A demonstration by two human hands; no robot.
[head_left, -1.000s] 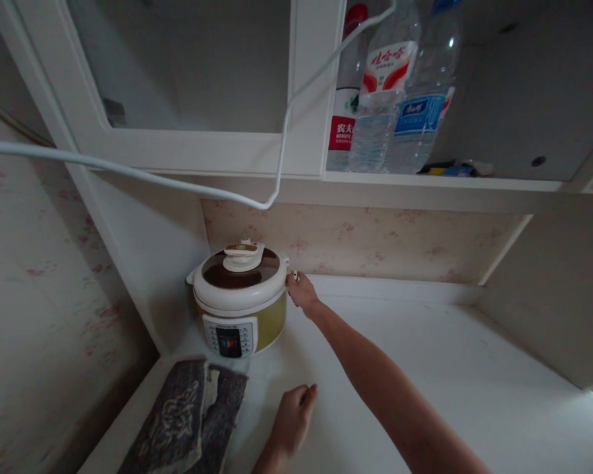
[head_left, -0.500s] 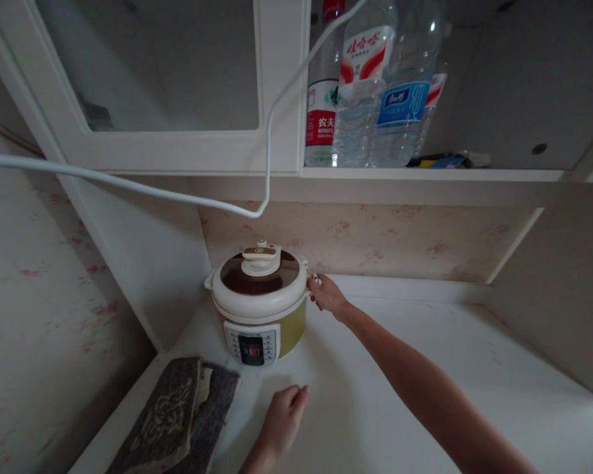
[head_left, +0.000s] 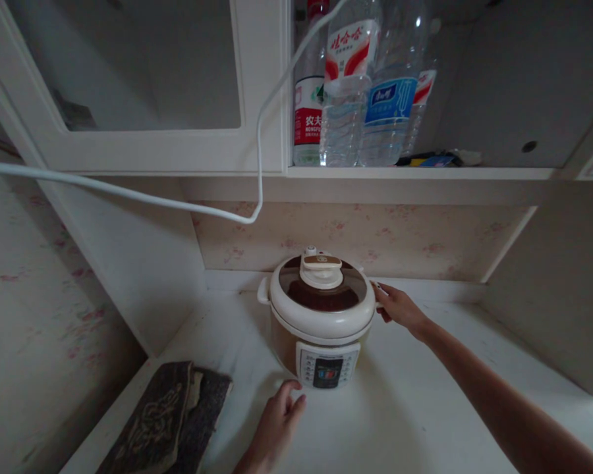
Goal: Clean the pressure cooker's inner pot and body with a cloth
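A white and olive electric cooker (head_left: 321,316) with a brown lid and a front control panel stands on the white counter (head_left: 425,408). My right hand (head_left: 398,308) is closed on the cooker's right side handle. My left hand (head_left: 275,428) rests on the counter just in front of the cooker's base, fingers loosely together and touching nothing else that I can see.
A dark patterned folded cloth (head_left: 168,421) lies at the counter's front left. A white cable (head_left: 128,194) hangs across from the left up to the shelf. Several plastic water bottles (head_left: 356,85) stand on the shelf above. A cabinet door (head_left: 128,85) is at upper left.
The cooker has slid from the left corner toward the right and nearer to me, pulled by my right hand. My left hand stayed on the counter.
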